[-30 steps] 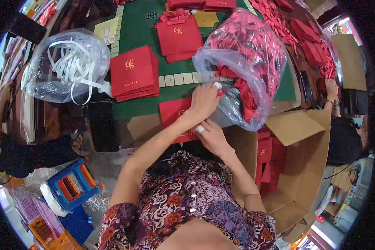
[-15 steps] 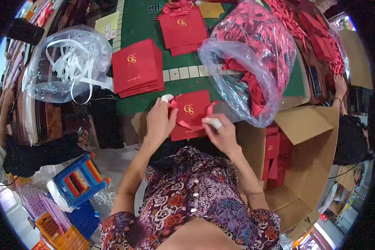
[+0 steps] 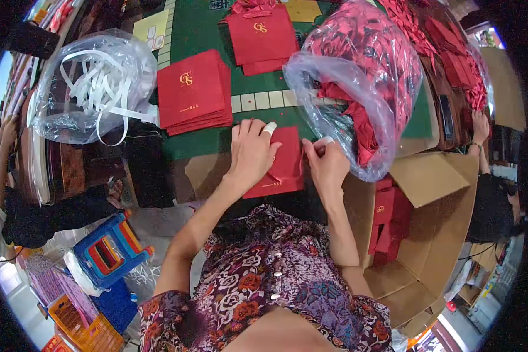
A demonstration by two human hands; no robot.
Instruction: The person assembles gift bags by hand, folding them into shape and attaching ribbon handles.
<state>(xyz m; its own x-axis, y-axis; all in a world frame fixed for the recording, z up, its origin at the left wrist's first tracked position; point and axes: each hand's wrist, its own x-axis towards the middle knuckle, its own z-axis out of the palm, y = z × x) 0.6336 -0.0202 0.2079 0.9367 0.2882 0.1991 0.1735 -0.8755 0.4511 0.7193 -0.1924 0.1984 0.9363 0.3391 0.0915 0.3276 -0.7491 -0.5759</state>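
A red gift bag with a gold logo lies flat at the near edge of the green table, in front of my body. My left hand covers its upper left part, fingers bent over the edge and thumb on its face, hiding most of the logo. The index fingertip wears a white cover. Beside the right edge, my right hand is closed in a pinch near a red ribbon; what lies between the fingertips is partly hidden. White wrapping also shows on a right finger.
Stacked red bags and more red bags lie beyond. A clear bag of red ribbons stands right, one of white ribbons left. An open cardboard box holds red bags. Another person's hand is far right.
The ribbon loop across the bag's face is no longer visible there. My left hand has moved up and right over the bag; my right hand has risen to its upper right edge.
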